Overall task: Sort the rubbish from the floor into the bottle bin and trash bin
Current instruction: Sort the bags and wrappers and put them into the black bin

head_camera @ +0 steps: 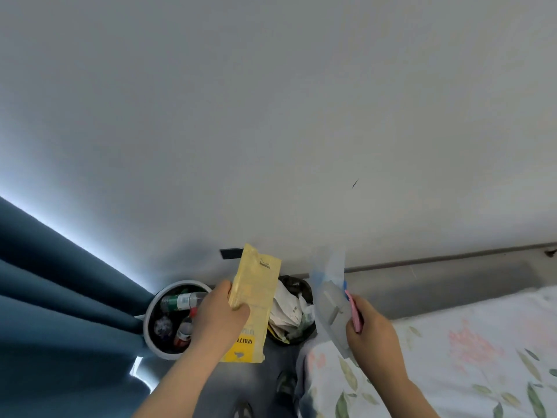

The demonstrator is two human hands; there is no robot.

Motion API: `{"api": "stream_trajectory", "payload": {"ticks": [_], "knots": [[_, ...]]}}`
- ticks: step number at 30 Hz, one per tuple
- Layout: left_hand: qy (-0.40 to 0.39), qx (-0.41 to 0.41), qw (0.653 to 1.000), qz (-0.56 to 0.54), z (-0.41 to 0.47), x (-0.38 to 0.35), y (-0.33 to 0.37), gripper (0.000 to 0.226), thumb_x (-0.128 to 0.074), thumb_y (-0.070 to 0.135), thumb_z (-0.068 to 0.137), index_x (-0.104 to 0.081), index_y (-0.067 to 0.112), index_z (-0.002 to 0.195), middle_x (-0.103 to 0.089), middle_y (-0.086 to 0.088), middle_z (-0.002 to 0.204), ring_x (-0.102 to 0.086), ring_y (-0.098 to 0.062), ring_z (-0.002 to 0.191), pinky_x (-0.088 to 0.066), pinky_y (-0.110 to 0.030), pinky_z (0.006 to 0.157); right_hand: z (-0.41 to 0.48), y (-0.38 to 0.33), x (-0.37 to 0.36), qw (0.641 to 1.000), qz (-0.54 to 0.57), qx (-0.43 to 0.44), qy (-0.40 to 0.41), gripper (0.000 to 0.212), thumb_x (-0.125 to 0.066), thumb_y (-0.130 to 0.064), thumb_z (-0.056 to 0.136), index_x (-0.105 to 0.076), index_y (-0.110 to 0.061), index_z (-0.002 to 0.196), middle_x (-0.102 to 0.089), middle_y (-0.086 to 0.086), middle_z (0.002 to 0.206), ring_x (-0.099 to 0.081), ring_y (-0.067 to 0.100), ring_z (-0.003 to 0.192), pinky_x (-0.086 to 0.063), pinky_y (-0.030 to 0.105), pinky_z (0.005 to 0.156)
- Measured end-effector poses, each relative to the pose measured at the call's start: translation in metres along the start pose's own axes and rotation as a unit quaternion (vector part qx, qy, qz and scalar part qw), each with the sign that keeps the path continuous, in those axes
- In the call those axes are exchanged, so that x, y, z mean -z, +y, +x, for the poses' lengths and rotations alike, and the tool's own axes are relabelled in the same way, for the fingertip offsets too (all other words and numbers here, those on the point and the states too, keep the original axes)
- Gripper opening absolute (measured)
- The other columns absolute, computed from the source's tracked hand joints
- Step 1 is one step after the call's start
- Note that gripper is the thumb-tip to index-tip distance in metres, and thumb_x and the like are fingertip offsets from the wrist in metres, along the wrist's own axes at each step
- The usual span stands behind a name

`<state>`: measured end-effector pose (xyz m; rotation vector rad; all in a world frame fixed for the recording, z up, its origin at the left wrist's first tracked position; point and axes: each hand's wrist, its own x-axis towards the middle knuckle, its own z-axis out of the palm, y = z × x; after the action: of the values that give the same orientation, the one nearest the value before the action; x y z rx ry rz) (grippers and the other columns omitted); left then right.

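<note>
Head view. The left hand (221, 315) holds a yellow paper packet (256, 297) upright above the left edge of the trash bin (290, 280). The grip is a pinch at mid-length, with the thumb across the near face and the fingers hidden behind. The packet looks flat, light and creasable. A hold at the middle should keep it from folding, and its paper surface is unlikely to slip. The right hand (372, 330), just right of the trash bin, pinches the lower edge of a translucent plastic wrapper (330, 297) with a pink strip (355, 312) pressed against it. Whether the strip is part of the wrapper cannot be told. The wrapper appears thin, limp and slick, so it is best held at an edge, as here. Both items read as trash, not bottles. The trash bin, lined in black, already contains crumpled paper (286, 309). The bottle bin (149, 321), white-rimmed and just left of the trash bin, contains plastic bottles (180, 300). Legible writing: black capitals beginning "WAIT", upside down on a brighter yellow band at the packet's lower end. A small dark mark near the packet's upper end is too blurred to read, as is the green-and-white label on one bottle. A floral bed (467, 342) lies right of the trash bin.
</note>
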<state>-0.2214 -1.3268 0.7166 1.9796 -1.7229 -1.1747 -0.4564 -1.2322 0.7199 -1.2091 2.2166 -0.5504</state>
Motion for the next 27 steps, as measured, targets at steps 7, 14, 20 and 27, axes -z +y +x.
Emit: {"api": "stream_trajectory", "payload": {"ticks": [7,14,20,27], "knots": [[-0.032,0.034,0.998,0.04,0.059,-0.05,-0.007,0.01,-0.057,0.017,0.082,-0.05,0.012,0.085,-0.06,-0.006,0.08,-0.058,-0.022,0.07,-0.043,-0.034,0.057,0.07,0.03,-0.036,0.998,-0.033,-0.007,-0.057,0.028,-0.051,-0.022,0.092,-0.059,-0.024,0.118,-0.067,-0.006,0.086,-0.057,0.015,0.073,-0.043,0.023,0.061],[-0.045,0.058,0.995,0.07,0.117,-0.122,-0.032,0.011,-0.056,0.019,0.086,-0.045,0.017,0.084,-0.056,-0.002,0.079,-0.054,-0.016,0.067,-0.039,-0.027,0.054,0.135,0.077,-0.093,0.995,-0.052,-0.003,-0.086,0.031,-0.05,-0.028,0.095,-0.055,-0.026,0.125,-0.068,-0.005,0.099,-0.062,0.015,0.084,-0.034,0.012,0.055],[-0.026,0.076,0.994,0.072,0.167,-0.173,-0.069,0.011,-0.055,0.019,0.088,-0.045,0.018,0.086,-0.053,0.0,0.078,-0.052,-0.013,0.067,-0.037,-0.026,0.052,0.181,0.121,-0.157,0.988,-0.101,0.013,-0.114,0.034,-0.047,-0.015,0.092,-0.055,-0.023,0.125,-0.067,0.0,0.097,-0.059,0.021,0.08,-0.03,0.013,0.052],[-0.015,0.089,0.992,0.084,0.219,-0.224,-0.129,0.016,-0.057,0.019,0.087,-0.041,0.018,0.085,-0.051,-0.001,0.078,-0.049,-0.014,0.066,-0.032,-0.026,0.051,0.222,0.165,-0.24,0.981,-0.149,0.036,-0.118,0.042,-0.047,-0.009,0.088,-0.054,-0.024,0.126,-0.067,0.001,0.098,-0.063,0.024,0.084,-0.043,0.029,0.064]]}}
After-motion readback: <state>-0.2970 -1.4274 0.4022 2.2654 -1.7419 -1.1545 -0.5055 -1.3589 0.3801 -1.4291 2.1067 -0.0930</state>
